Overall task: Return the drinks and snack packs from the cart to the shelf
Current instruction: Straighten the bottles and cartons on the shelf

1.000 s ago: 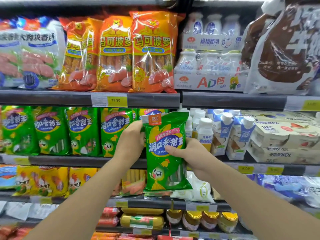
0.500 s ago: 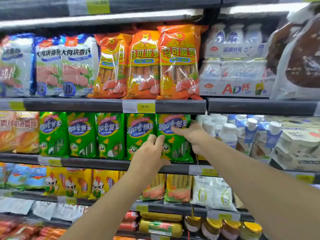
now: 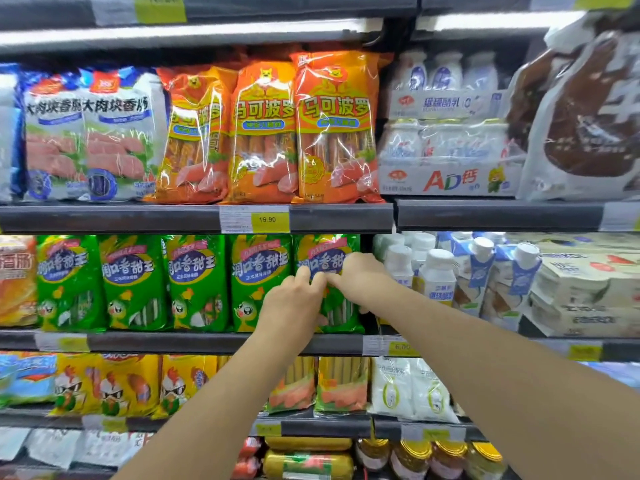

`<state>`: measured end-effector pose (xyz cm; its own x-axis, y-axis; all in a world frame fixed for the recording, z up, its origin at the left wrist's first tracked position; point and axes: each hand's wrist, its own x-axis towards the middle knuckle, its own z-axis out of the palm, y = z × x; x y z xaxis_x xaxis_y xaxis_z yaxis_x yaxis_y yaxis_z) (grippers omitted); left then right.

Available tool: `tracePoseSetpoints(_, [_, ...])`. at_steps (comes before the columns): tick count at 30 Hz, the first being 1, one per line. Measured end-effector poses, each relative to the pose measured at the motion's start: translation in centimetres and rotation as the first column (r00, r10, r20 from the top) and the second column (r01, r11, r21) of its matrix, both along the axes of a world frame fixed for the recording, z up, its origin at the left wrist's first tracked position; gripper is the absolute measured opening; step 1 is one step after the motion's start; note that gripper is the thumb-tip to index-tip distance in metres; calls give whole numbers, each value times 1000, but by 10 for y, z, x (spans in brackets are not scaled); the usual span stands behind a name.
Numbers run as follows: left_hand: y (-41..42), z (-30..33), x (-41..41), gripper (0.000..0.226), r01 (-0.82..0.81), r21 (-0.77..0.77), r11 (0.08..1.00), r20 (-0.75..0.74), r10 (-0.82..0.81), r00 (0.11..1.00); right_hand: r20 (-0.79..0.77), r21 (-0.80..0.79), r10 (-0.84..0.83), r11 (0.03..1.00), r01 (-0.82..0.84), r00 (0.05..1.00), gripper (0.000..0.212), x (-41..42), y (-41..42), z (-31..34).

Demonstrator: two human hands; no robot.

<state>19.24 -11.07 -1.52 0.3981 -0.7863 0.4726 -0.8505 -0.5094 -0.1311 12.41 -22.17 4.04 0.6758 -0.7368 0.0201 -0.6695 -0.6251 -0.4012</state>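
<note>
Head view faces the shelf (image 3: 194,218) close up — level, arm's reach.

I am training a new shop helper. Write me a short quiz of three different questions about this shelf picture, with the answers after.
1. True or false: the green pack under both hands stands at the right end of the row of green packs.
2. Which goods stand directly right of that pack on the same shelf?
A. white bottles
B. orange packs
C. jars with gold lids
3. Fill in: the yellow price tag on the shelf edge above the hands reads ____.

Key
1. True. The left hand and the right hand both touch it; their fingertips meet on its front.
2. A, the white bottles.
3. 19.90
</note>
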Motion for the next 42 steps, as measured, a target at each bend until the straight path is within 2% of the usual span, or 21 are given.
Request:
tracePoseSetpoints(3, [-3, -2, -1, 59, -26, -14, 1000, -6, 25, 1000, -108, -91, 27, 995, -37, 994, 31, -4, 5, 1])
tracePoseSetpoints(7, [-5, -4, -3, 56, -47, -12, 999, -8, 47, 999, -71, -169, 16, 985, -28, 997, 23, -10, 9, -12])
tracePoseSetpoints(9, [-4, -5, -3, 55, -50, -7, 999, -17, 49, 999, -45, -156, 27, 987, -34, 999, 30, -23, 14, -17])
tracePoseSetpoints(11, [-3, -6, -5, 53, -42, -23, 999, -37, 41, 998, 50, -115, 89, 990, -83, 995, 33, -45, 17, -25])
tracePoseSetpoints(13, [-1, -7, -11, 46, -4, -86, 996, -115, -6, 993, 172, -67, 122, 991, -112, 978, 19, -76, 16, -36])
tracePoseSetpoints(15, [-4, -9, -20, 35, 60, -171, 984, -248, -102, 964, 288, -5, 60, 998, -61, 956, 18, -110, 5, -48])
tracePoseSetpoints(19, [-24, -16, -47, 31, 107, -340, 934, -534, -285, 796, 419, 89, -188, 982, 166, 888, 19, -167, -32, -65])
tracePoseSetpoints(21, [-37, -19, -62, 41, 116, -367, 923, -594, -329, 734, 422, 91, -256, 966, 240, 870, 20, -181, -49, -74])
tracePoseSetpoints(24, [-56, -21, -78, 50, 104, -398, 911, -625, -352, 697, 398, 135, -282, 959, 248, 873, 30, -186, -66, -84])
tracePoseSetpoints(27, [-73, -19, -82, 66, -5, -358, 934, -688, -260, 678, 334, 76, -244, 970, 232, 910, 37, -181, -76, -89])
tracePoseSetpoints(30, [-87, -17, -83, 81, -104, -334, 937, -763, -203, 614, 263, 30, -221, 975, 221, 939, 39, -175, -83, -90])
tracePoseSetpoints(34, [-93, -21, -89, 73, -123, -351, 928, -777, -215, 591, 186, -41, -200, 977, 211, 962, 45, -167, -89, -89])
tracePoseSetpoints(42, [-104, -28, -93, 61, -149, -352, 924, -723, -168, 670, 155, -73, -188, 977, 201, 970, 50, -155, -91, -90])
